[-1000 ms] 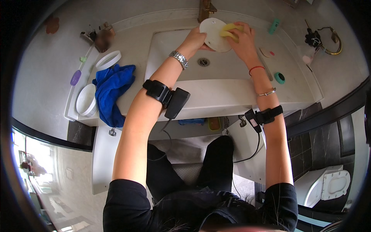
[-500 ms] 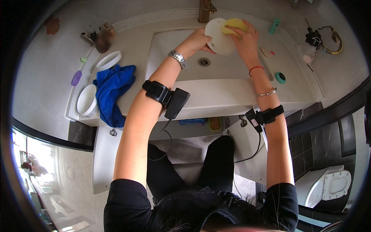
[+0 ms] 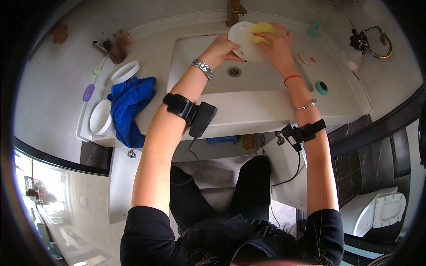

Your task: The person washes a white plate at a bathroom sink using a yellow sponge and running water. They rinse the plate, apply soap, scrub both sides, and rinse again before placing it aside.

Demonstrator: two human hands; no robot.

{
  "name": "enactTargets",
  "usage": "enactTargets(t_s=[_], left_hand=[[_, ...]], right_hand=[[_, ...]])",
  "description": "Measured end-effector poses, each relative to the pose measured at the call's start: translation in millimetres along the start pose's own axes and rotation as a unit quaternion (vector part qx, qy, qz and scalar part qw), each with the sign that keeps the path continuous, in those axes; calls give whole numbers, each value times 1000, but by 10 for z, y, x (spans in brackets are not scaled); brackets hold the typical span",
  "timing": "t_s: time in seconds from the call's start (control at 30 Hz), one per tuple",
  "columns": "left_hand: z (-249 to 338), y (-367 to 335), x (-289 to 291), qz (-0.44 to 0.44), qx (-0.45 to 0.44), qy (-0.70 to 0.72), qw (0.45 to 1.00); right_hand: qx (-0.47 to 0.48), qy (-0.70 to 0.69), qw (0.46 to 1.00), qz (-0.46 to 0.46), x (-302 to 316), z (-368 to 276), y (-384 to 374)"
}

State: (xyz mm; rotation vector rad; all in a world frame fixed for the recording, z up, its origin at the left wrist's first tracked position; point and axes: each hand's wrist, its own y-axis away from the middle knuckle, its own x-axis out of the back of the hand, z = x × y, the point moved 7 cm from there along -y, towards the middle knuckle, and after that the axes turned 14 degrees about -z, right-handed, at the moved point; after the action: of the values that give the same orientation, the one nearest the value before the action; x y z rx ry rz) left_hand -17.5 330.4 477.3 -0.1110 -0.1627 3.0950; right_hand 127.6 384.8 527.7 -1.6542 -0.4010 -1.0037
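Observation:
Over the sink (image 3: 195,62), my left hand (image 3: 218,49) grips a round white disc (image 3: 245,43) by its left edge, thumb on the upper face. The disc has a few small marks or holes near its rim and is tilted up. A yellow sponge (image 3: 265,32) lies against the disc's upper right side, pinched under the fingers of my right hand (image 3: 278,46). Below both hands is the metal drain (image 3: 234,72), and just beyond the disc stands the bronze-coloured faucet (image 3: 234,13).
On the left counter, a blue towel (image 3: 129,104) lies between a white ring (image 3: 125,72) and a white round container (image 3: 101,117). A teal round object (image 3: 321,88) and a teal bottle-like item (image 3: 315,29) stand at right. Cabinet doors hang open below the sink.
The disc has shifted slightly left with my left hand. My right hand and the sponge have moved a little left across the disc's face.

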Motion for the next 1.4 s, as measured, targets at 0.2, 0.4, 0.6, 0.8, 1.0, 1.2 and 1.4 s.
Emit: enactTargets(t_s=[0.2,0.4,0.6,0.8,1.0,1.2,1.4], left_hand=[[51,48,189,128,-57,32,990],[68,93,395,173,-118,172,963],[89,29,277,81,-112,153,978],[62,18,302,87,-54,49,994],[34,5,273,67,-47,31,996],[51,13,229,66,-77,37,994],[82,14,286,83,-79,37,993]], right_hand=[[-96,-38,991,-80,-182,184,26],[-160,-405,900,-4,-299,500,12],[-260,-725,628,-109,-561,453,119],[-224,-822,514,-100,-504,243,111],[-247,-759,595,-89,-480,354,108],[-221,-556,786,-154,-451,373,110],[-192,-541,800,-177,-432,386,76]])
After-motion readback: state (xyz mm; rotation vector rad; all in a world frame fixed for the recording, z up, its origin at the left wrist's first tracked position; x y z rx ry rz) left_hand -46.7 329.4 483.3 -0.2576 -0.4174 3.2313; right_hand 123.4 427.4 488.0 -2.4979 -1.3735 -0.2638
